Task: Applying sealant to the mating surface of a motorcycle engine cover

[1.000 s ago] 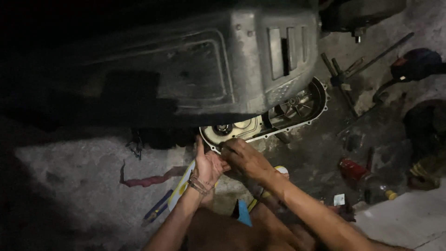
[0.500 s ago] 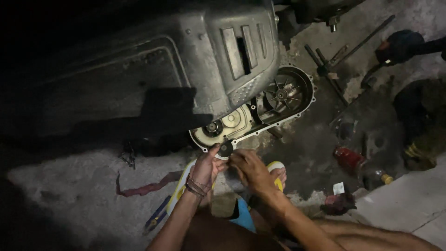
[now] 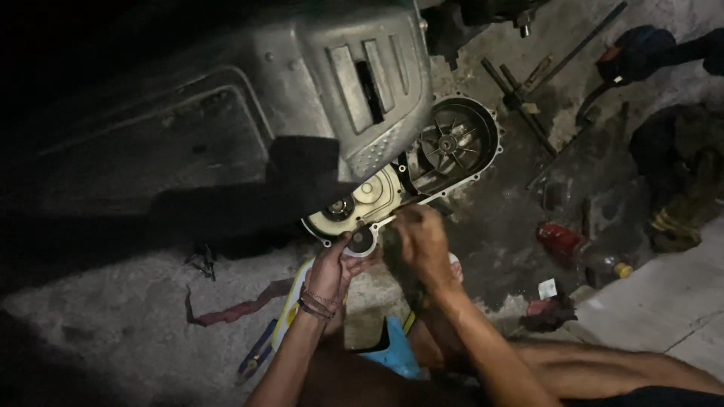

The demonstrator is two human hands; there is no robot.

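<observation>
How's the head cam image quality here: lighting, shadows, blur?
Head view: one narrow light pools on the open grey metal engine casing and the finned round housing; the left third falls to black. A hard dark shadow crosses below the casing. The left hand, holding a small round metal part, is fairly sharp; the right hand is slightly smeared. The pale concrete floor is dim.

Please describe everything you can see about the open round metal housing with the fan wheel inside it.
The round housing is grey metal, dirty and dull, with small bolt lugs spaced around its rim. Inside sits a fan wheel with curved blades around a central hub. It lies open, with no cover on it, facing up toward the camera, at the right end of the long engine case beneath the grey body panel. The right hand works just below it but does not touch it.
</observation>
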